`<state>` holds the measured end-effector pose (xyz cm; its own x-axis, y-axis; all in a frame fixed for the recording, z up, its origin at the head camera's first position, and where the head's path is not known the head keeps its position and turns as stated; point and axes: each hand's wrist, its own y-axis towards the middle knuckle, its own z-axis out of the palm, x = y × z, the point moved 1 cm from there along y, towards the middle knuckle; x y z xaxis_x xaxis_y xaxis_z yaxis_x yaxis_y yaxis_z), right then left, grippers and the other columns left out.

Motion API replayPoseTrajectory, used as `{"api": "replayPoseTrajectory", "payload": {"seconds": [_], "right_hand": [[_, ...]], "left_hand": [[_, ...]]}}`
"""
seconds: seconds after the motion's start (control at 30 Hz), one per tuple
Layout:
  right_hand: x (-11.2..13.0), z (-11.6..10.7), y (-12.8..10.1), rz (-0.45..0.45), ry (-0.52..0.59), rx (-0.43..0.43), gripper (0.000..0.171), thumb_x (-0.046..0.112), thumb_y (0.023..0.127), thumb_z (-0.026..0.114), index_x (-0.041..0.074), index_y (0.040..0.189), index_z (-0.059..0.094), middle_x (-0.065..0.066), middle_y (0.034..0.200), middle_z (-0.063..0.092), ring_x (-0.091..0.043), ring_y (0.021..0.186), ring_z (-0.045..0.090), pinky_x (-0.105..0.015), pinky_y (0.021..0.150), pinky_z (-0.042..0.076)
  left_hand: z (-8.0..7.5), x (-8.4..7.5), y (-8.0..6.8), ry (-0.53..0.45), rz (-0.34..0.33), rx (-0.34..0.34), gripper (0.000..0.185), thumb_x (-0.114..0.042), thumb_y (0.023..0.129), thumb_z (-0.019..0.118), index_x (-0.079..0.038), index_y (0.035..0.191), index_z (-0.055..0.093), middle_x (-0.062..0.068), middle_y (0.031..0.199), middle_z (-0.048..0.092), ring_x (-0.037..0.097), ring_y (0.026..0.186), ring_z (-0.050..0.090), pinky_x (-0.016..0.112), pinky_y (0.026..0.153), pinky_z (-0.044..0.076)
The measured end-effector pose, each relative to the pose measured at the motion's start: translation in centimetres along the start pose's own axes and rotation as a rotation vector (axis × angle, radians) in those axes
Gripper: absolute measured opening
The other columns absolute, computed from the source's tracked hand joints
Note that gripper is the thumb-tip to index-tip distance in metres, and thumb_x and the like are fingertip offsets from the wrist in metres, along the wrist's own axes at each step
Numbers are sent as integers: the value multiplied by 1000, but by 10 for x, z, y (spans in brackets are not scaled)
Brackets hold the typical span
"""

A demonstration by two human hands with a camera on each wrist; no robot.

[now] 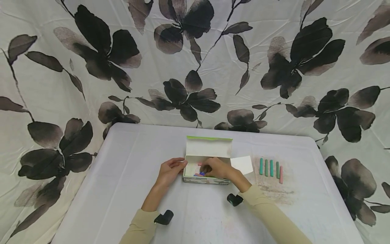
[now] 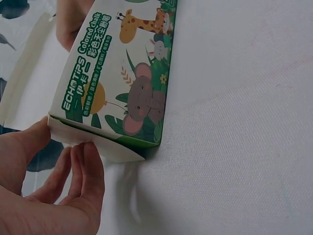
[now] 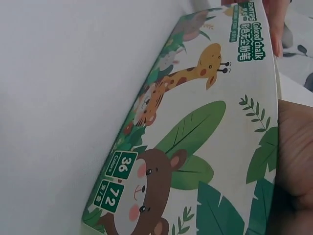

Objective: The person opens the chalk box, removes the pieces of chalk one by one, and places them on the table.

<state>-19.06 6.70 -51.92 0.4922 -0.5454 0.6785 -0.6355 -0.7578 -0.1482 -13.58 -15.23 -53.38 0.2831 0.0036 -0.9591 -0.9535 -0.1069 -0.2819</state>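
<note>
A chalk box (image 1: 205, 181), printed with animals and the words "Colored chalk", stands with its lid (image 1: 209, 146) raised at the back. At its left end, my left hand (image 1: 170, 172) holds the box's edge and side flap (image 2: 105, 148) between thumb and fingers. My right hand (image 1: 218, 168) reaches down inside the box with bent fingers. Close to those fingers lie a blue chalk stick (image 1: 202, 173) and a few pink pieces. The box's front wall (image 3: 195, 122) hides the right fingertips in the right wrist view, so whether they grip a chalk is unclear.
Several green and teal chalk sticks (image 1: 266, 167) and a pink one (image 1: 281, 174) lie in a row right of the box. The right flap (image 1: 242, 165) sticks out toward them. Brownish chalk dust (image 1: 275, 189) marks the white tablecloth (image 1: 122, 189). Behind hangs a floral curtain (image 1: 237, 67).
</note>
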Motion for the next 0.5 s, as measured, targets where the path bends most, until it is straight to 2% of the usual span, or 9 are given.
{"api": "replayPoseTrajectory", "payload": {"seconds": [0.23, 0.5], "right_hand": [[-1, -3, -4, -19, 8, 5, 14, -5, 91, 75, -3, 104, 71, -11, 97, 71, -17, 87, 67, -23, 77, 55], [1, -9, -18, -108, 62, -76, 29, -2, 95, 71, -3, 124, 68, -12, 105, 72, -19, 94, 68, -30, 83, 58]], "left_hand": [[1, 0, 1, 2, -3, 11, 38, -14, 96, 75, 5, 127, 66, 16, 107, 71, 30, 100, 69, 21, 76, 57], [0, 0, 2, 6, -1, 7, 37, -13, 96, 75, 5, 127, 66, 14, 105, 72, 29, 99, 70, 22, 76, 57]]}}
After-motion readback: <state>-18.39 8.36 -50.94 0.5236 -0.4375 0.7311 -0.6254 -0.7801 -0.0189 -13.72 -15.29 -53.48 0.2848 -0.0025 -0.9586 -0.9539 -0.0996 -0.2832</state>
